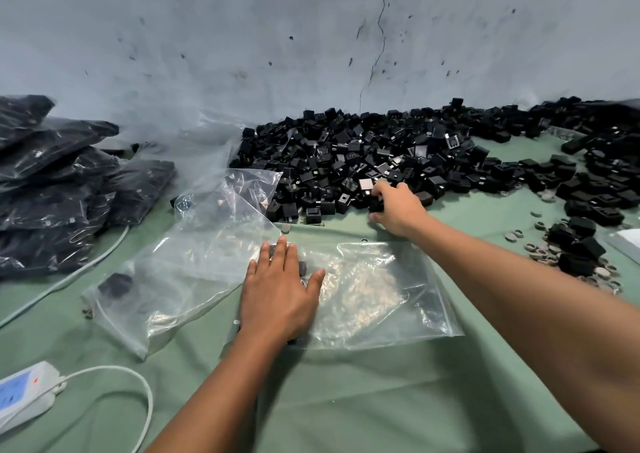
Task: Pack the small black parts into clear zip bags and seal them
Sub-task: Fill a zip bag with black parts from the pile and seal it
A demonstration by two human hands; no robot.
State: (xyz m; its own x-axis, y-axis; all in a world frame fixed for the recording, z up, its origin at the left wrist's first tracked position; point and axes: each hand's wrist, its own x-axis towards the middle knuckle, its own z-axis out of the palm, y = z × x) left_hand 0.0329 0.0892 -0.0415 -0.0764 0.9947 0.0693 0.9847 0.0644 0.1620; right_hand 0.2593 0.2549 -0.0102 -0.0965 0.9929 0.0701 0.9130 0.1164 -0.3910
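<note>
A large heap of small black box-shaped plastic parts [363,161] lies along the far side of the green cloth-covered desk [346,400], against a grey-blue wall [311,36], and trails off to the right in looser clusters. The right hand [398,210] reaches to the near edge of this heap, its fingers curled round one or two of the black parts. Nearer, in the middle of the desk, a clear zip bag [381,296] lies flat and crumpled; the left hand [280,296] rests on its left end with fingers straight and spread, pressing it down, and a few black parts show under and just beside the fingertips. To the left of that hand lies a second, larger clear plastic bag [180,269], puffed and wrinkled, with a black part visible in its near-left corner. Farther left, a stack of filled clear bags packed dark with parts [52,182] sits at the desk's left edge. Small round grey rings [540,251] are scattered on the right, near a cluster of black parts. At the near left, a white power strip [24,393] with a white cable [138,383] lies on the cloth.
</note>
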